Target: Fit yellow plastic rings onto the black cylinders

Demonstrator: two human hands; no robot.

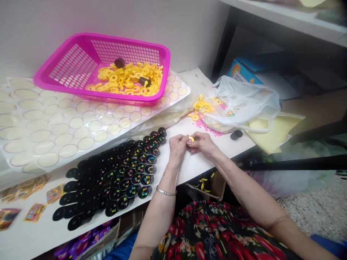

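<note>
My left hand (178,146) and my right hand (202,144) meet over the white table, fingertips pinched together around a small yellow plastic ring piece (191,139). Its centre looks pinkish; my fingers hide the rest of it. Left of my hands stand rows of small black round cups (130,173), many with colourful bits inside. Just beyond my hands lie loose yellow ring pieces (202,105) and scattered small pink beads (202,124). A single black cup (236,134) sits to the right of my right hand.
A pink basket (101,94) of yellow pieces and a few black cups rests on sheets of round stickers (76,122). A clear plastic bag (249,97) and yellow paper (271,139) lie at right. Printed cards (35,212) lie at left; an open box (217,186) is below the table edge.
</note>
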